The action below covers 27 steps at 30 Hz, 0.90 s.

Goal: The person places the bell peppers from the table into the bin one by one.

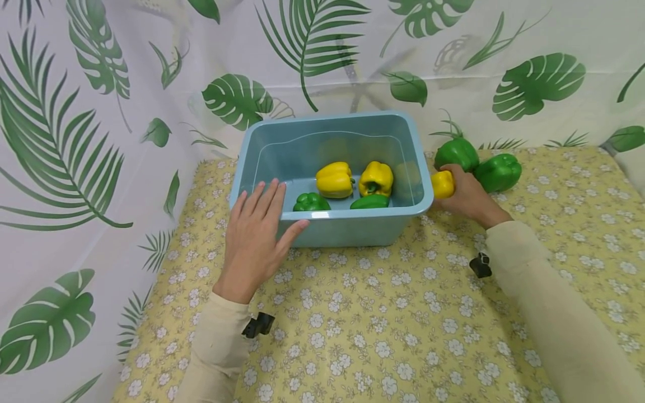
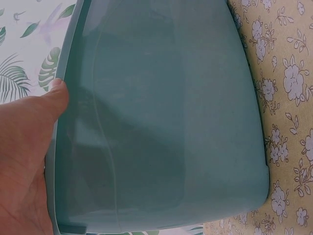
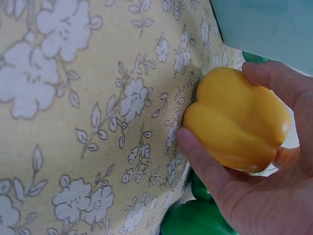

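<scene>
A blue plastic bin point(image 1: 347, 228) stands on the flowered cloth, with two yellow bell peppers point(image 1: 335, 180) and two green bell peppers point(image 1: 311, 202) inside. Over the bin's front left rim lies my left hand point(image 1: 254, 240), fingers straight; the left wrist view shows its thumb point(image 2: 57, 95) along the rim. To the right of the bin, my right hand point(image 1: 466, 193) grips another yellow bell pepper point(image 3: 237, 120), thumb and fingers curled around it. Just behind that hand sit two more green bell peppers point(image 1: 499, 172), partly visible in the right wrist view as well.
Yellow cloth with white flowers point(image 1: 353, 330) covers the table. A white sheet with green leaf prints point(image 1: 463, 84) hangs close behind the bin and along the left side. Each sleeve has a small black device point(image 1: 481, 265) at the wrist.
</scene>
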Each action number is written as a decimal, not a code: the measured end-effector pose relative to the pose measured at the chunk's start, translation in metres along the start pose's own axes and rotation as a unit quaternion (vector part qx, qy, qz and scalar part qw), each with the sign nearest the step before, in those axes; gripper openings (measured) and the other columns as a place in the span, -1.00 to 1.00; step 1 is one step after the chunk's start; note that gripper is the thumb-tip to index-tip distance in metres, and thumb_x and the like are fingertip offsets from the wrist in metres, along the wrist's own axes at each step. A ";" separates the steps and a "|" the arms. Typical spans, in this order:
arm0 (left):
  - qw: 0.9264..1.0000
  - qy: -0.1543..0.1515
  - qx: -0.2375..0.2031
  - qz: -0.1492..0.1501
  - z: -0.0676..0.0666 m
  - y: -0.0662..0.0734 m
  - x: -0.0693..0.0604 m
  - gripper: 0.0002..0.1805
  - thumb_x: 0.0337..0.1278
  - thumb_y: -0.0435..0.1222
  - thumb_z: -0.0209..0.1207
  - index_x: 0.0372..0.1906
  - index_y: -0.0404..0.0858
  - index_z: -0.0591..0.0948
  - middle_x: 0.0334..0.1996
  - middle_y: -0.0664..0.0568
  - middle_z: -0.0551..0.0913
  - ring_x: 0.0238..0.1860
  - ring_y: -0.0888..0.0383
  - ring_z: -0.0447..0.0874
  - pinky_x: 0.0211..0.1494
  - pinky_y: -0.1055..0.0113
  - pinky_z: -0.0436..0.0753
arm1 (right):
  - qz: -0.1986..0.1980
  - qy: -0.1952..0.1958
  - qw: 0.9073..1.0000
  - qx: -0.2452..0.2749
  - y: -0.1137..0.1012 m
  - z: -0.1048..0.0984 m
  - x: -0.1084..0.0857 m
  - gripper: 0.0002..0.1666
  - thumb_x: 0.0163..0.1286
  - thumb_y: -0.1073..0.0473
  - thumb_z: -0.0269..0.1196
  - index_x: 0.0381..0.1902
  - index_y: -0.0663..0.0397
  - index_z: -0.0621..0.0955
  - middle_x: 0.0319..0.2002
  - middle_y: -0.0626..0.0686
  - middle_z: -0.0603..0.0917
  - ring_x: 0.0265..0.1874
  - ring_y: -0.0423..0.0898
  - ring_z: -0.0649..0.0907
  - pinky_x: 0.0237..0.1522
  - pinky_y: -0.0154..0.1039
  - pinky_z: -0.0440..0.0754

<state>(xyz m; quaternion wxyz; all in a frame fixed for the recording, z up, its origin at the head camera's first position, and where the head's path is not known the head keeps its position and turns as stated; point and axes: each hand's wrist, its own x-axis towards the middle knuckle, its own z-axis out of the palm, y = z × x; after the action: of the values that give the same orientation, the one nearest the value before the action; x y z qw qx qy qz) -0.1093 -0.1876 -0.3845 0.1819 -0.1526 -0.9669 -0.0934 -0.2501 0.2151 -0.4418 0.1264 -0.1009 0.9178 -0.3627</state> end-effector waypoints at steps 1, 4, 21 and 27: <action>1.000 0.000 0.000 0.000 0.000 0.000 0.000 -0.15 0.40 0.16 0.10 0.56 -0.28 0.26 0.51 -0.16 0.29 0.53 -0.14 0.18 0.62 -0.01 -0.04 | -0.001 0.000 1.000 0.000 0.000 0.000 0.000 0.12 0.29 0.14 0.43 0.55 0.38 0.01 0.22 0.49 0.37 0.03 0.34 0.49 -0.03 0.18 0.55; 1.000 0.000 -0.001 0.000 0.000 0.000 0.000 -0.15 0.40 0.17 0.10 0.56 -0.28 0.26 0.51 -0.16 0.29 0.54 -0.14 0.17 0.62 -0.01 -0.04 | -0.004 -0.001 1.000 -0.001 0.000 0.000 -0.002 0.12 0.31 0.11 0.42 0.55 0.39 0.01 0.22 0.50 0.37 0.03 0.34 0.49 -0.04 0.18 0.55; 1.000 0.007 0.001 -0.001 0.001 0.000 0.000 -0.14 0.38 0.17 0.12 0.55 -0.29 0.28 0.51 -0.16 0.30 0.53 -0.13 0.19 0.62 -0.01 -0.05 | 0.010 0.006 1.000 0.005 -0.004 -0.003 -0.013 0.11 0.30 0.05 0.44 0.54 0.34 0.06 0.24 0.45 0.36 0.05 0.32 0.47 0.02 0.20 0.55; 1.000 0.007 0.000 -0.001 0.001 0.001 0.000 -0.14 0.38 0.16 0.13 0.55 -0.29 0.28 0.51 -0.16 0.30 0.53 -0.13 0.19 0.62 -0.01 -0.04 | 0.009 0.026 1.000 0.012 -0.011 -0.008 -0.016 0.12 0.32 0.06 0.43 0.56 0.33 0.03 0.28 0.47 0.32 0.08 0.35 0.46 0.04 0.27 0.55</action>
<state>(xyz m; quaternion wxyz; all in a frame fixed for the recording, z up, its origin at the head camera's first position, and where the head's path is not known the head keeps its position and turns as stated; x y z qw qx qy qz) -0.1096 -0.1865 -0.3847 0.1884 -0.1512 -0.9658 -0.0943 -0.2360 0.2167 -0.4262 0.1073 -0.0818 0.9172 -0.3748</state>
